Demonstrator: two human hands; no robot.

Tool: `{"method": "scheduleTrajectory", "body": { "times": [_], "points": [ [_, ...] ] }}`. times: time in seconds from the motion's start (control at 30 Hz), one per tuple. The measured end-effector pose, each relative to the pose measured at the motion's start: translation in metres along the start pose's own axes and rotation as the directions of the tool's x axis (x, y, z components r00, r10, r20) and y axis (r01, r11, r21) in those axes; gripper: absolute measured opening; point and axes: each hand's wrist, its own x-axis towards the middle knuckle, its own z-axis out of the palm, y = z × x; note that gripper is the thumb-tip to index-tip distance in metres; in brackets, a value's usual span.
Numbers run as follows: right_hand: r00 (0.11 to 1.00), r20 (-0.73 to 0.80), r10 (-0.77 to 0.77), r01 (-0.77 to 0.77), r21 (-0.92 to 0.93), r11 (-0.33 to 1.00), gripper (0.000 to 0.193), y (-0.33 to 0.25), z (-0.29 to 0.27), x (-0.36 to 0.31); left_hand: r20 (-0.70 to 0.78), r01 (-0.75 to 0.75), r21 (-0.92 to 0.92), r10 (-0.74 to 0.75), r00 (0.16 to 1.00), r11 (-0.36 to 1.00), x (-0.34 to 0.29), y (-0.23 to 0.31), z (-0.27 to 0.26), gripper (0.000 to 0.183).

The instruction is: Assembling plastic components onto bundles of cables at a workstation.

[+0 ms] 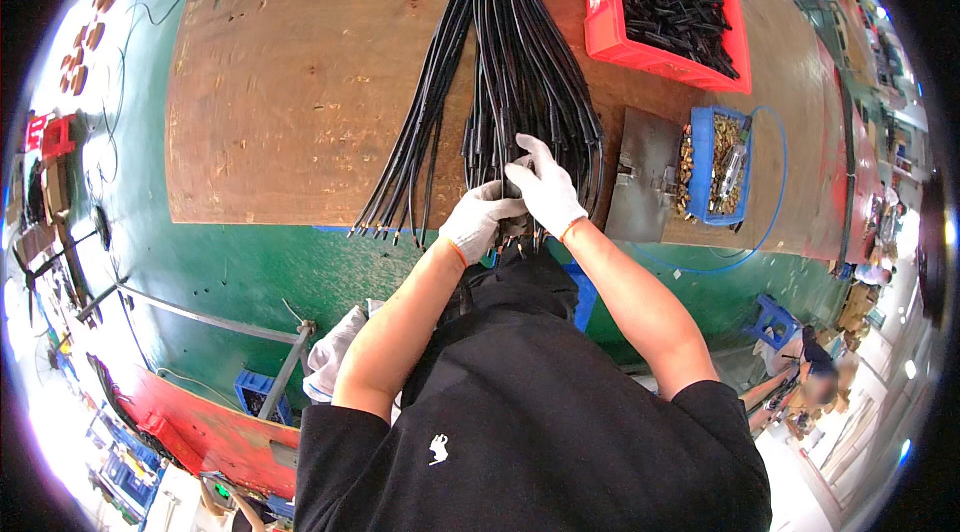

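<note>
A thick bundle of black cables (520,42) runs down the wooden table from its far edge, and many of the cables have thicker black sleeves toward their near ends. Another bunch of cables (428,132) fans out to the left, with bare tips hanging past the near edge. My left hand (483,219), in a white glove, is closed around a black cable at the near end of the main bundle. Just above it and to the right, my gloved right hand (545,187) has its fingers on the same cable. The fingertips partly hide the grip.
At the far right stands a red crate (665,57) full of short black parts. Nearer lie a dark metal plate (638,177) and a blue bin (717,167) of small brass-coloured pieces, with a blue hose (785,172) curving beside it. Another person (815,382) sits at right.
</note>
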Motion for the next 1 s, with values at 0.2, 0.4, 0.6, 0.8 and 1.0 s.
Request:
{"method": "scheduleTrajectory", "body": {
  "times": [0.2,0.4,0.6,0.8,1.0],
  "points": [
    [0.988,0.127,-0.082,0.085,-0.013,0.996,0.06,0.02,-0.011,-0.007,0.068,0.002,0.044,-0.005,0.998,0.999,-0.002,-0.004,0.001,0.017],
    [0.972,0.166,-0.165,0.185,-0.109,0.977,0.061,0.031,-0.015,-0.012,0.026,0.029,0.024,-0.029,0.999,0.999,-0.009,-0.001,0.011,0.018],
    [0.991,0.085,-0.107,0.114,-0.092,0.989,0.068,0.017,-0.006,-0.024,0.002,-0.044,0.273,0.045,0.999,0.961,-0.013,0.0,0.02,0.024],
    [0.998,0.053,-0.019,0.005,0.248,0.969,0.055,0.043,-0.005,-0.019,-0.058,-0.137,0.258,0.157,0.986,0.956,-0.015,0.001,0.028,0.027],
    [0.994,0.084,-0.067,0.046,0.232,0.972,0.047,0.057,-0.036,-0.04,-0.08,0.086,0.558,-0.05,0.996,0.825,-0.026,0.025,0.032,0.025]
  ]
}}
